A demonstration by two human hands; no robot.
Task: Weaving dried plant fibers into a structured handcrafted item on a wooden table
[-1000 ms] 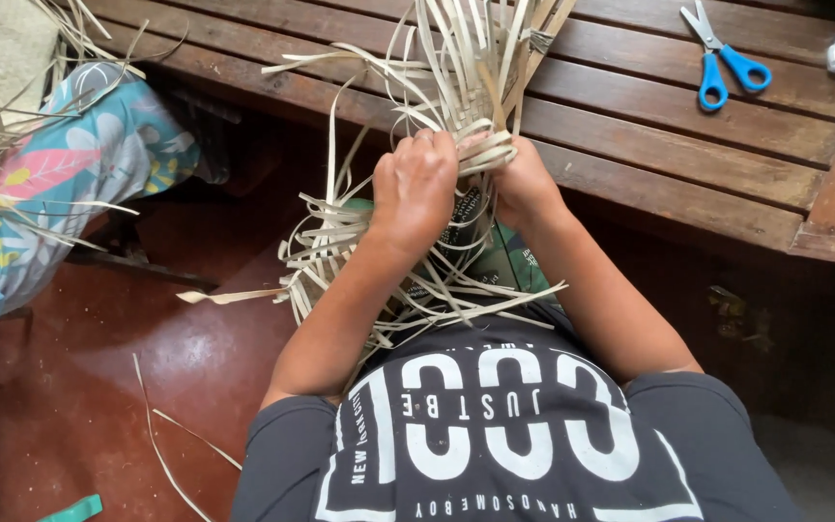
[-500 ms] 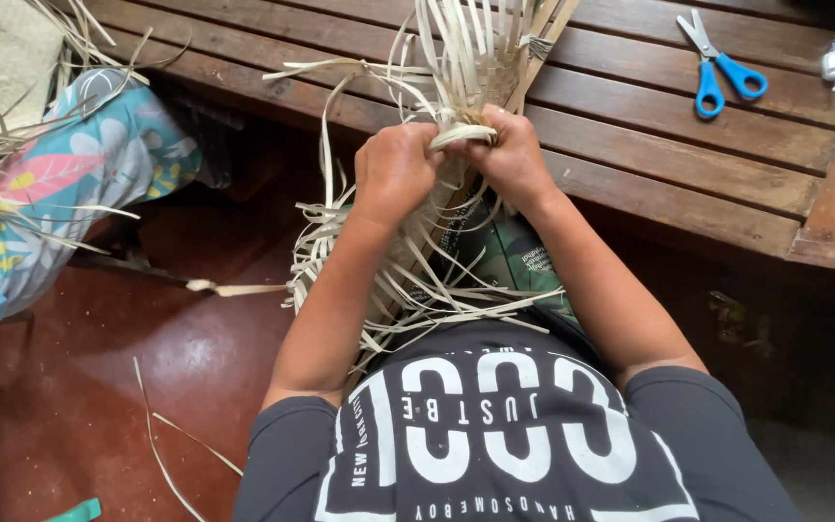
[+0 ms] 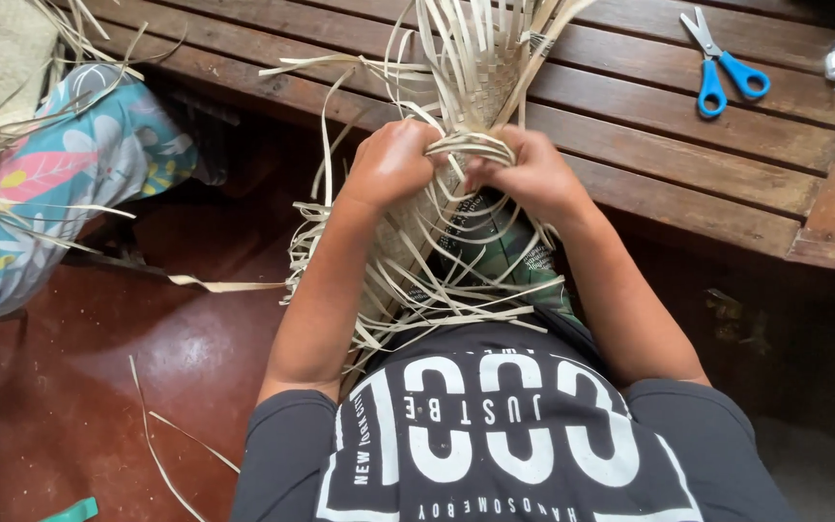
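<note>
Left hand [image 3: 390, 162]: gripping the weave [image 3: 475, 87] from the left, fingers closed tight on a bent strip [image 3: 471, 145]; it is sitting slightly lower and more to the left than half a second ago.
Right hand [image 3: 532, 174]: clenching the same strip from the right; it has slid down and outward, so the fists are now a little apart.
Weave: standing upright between both fists, over the lap, its loose ends fanning up over the bench [image 3: 630, 116].
Strip: arching across between the two hands, wider than before.
Scissors [image 3: 724, 60]: lying on the bench, well apart, unmoved.
Neighbour's floral cloth [image 3: 70, 164]: staying at the left.
</note>
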